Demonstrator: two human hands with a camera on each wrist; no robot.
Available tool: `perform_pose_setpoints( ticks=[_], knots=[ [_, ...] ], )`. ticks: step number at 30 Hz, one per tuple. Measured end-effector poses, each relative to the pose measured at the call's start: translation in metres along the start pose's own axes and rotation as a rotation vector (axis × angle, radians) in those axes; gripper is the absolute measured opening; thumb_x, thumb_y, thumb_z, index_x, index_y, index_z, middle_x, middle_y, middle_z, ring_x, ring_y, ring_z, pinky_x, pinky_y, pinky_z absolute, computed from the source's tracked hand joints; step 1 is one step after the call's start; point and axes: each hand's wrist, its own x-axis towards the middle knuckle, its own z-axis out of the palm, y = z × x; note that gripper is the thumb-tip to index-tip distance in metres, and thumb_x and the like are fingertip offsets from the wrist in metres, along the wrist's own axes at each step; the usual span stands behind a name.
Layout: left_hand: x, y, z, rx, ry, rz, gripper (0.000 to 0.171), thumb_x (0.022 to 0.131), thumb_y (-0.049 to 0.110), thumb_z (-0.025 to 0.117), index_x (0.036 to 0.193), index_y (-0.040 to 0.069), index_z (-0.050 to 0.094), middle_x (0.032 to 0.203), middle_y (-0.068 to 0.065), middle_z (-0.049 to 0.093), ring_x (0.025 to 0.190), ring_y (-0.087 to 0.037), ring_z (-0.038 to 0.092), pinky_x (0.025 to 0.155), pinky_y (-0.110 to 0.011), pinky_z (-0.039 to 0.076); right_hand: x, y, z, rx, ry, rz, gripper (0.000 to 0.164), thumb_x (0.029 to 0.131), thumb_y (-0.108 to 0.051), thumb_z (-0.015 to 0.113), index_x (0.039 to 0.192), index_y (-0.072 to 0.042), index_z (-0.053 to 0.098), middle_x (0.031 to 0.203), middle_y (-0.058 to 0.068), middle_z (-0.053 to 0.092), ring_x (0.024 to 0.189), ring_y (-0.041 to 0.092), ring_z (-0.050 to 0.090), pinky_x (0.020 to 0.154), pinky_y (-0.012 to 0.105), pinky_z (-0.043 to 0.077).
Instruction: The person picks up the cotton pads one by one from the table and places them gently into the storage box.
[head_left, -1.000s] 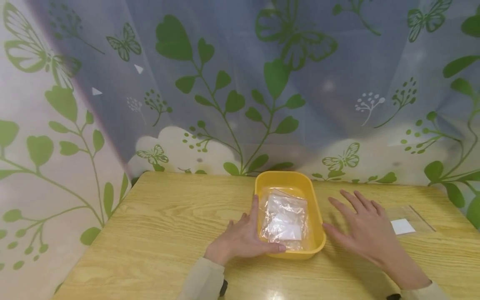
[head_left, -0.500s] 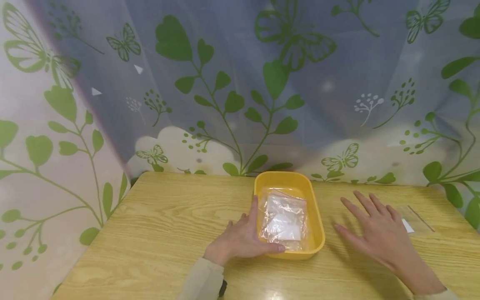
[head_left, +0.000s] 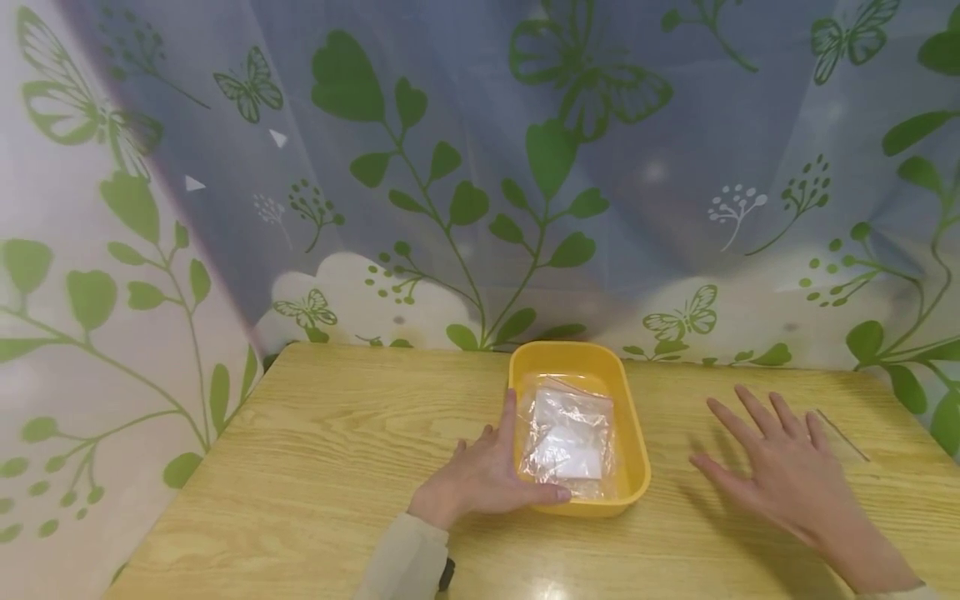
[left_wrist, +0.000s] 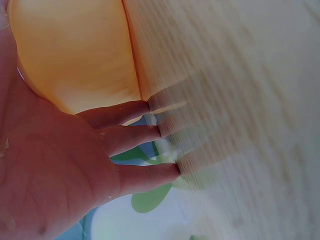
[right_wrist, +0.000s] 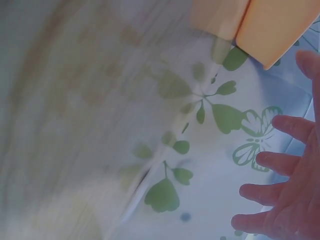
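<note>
A yellow plastic tray (head_left: 636,442) stands on the table with clear zip bags (head_left: 573,425) inside it, white paper-like pieces showing through the plastic. My left hand (head_left: 480,479) rests against its near left corner, index finger along the left side and thumb over the front rim. In the left wrist view, other fingers (left_wrist: 142,177) extend straight, tips at the tabletop beside the tray wall. To the right, my right hand (head_left: 798,483) hovers over the table, fingers spread and holding nothing. It partly hides a flat clear zip bag (head_left: 847,442).
The wood-grain table (head_left: 337,450) reaches back to a patterned curtain (head_left: 450,167) with green leaves and butterflies. Another patterned sheet (head_left: 97,333) borders the left side. The tray stands close to the table's back edge.
My right hand has moved right, away from the tray and over the loose zip bag, covering its white piece. The left hand and the tray have stayed in place.
</note>
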Motion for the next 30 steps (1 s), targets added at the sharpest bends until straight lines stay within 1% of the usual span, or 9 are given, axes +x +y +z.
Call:
perform_pose_setpoints(
  ticks=[3,10,19,22,27,30],
  knots=[
    [0.0,0.0,0.0,0.001,-0.001,-0.001,0.14,0.073,0.085,0.067,0.162,0.023,-0.022,0.162,-0.023,0.037,0.154,-0.042,0.03,0.124,-0.069,0.017,-0.001,0.006,0.001,-0.004,-0.02,0.009,0.077,0.087,-0.064,0.069,0.147,-0.018,0.053,0.155,0.028,0.045,0.132,0.064,0.04,0.102,0.083,0.027],
    [0.0,0.0,0.0,0.005,-0.002,0.0,0.139,0.074,0.085,0.067,0.162,0.024,-0.023,0.161,-0.02,0.041,0.154,-0.041,0.03,0.124,-0.069,0.017,-0.003,0.016,0.0,-0.037,0.002,0.007,0.078,0.085,-0.064,0.071,0.144,-0.016,0.056,0.152,0.028,0.048,0.13,0.062,0.042,0.1,0.082,0.031],
    [0.001,-0.001,0.0,0.0,-0.003,-0.006,0.14,0.073,0.085,0.067,0.162,0.025,-0.023,0.161,-0.021,0.04,0.154,-0.041,0.03,0.124,-0.069,0.016,-0.008,0.033,-0.002,-0.064,-0.054,0.059,0.078,0.086,-0.067,0.069,0.144,-0.015,0.056,0.151,0.03,0.048,0.129,0.062,0.043,0.098,0.083,0.03],
    [0.0,0.0,0.0,-0.003,-0.002,-0.005,0.14,0.073,0.085,0.067,0.162,0.025,-0.023,0.161,-0.021,0.04,0.154,-0.041,0.03,0.124,-0.07,0.016,-0.009,0.04,-0.003,-0.077,-0.066,0.067,0.079,0.087,-0.068,0.067,0.144,-0.014,0.055,0.15,0.03,0.049,0.128,0.062,0.043,0.098,0.082,0.03],
    [0.0,0.0,0.0,-0.003,-0.004,-0.004,0.139,0.074,0.084,0.067,0.162,0.025,-0.022,0.161,-0.021,0.04,0.154,-0.041,0.03,0.124,-0.069,0.016,-0.009,0.051,-0.004,-0.103,-0.068,0.074,0.08,0.086,-0.068,0.069,0.143,-0.013,0.056,0.146,0.031,0.051,0.125,0.063,0.046,0.096,0.082,0.031],
    [0.0,0.001,0.0,-0.001,-0.002,-0.006,0.14,0.073,0.085,0.068,0.162,0.024,-0.022,0.161,-0.022,0.039,0.154,-0.042,0.03,0.124,-0.069,0.017,-0.009,0.057,-0.005,-0.109,-0.083,0.091,0.081,0.086,-0.068,0.068,0.144,-0.012,0.055,0.146,0.032,0.05,0.124,0.063,0.046,0.096,0.082,0.031]
  ],
)
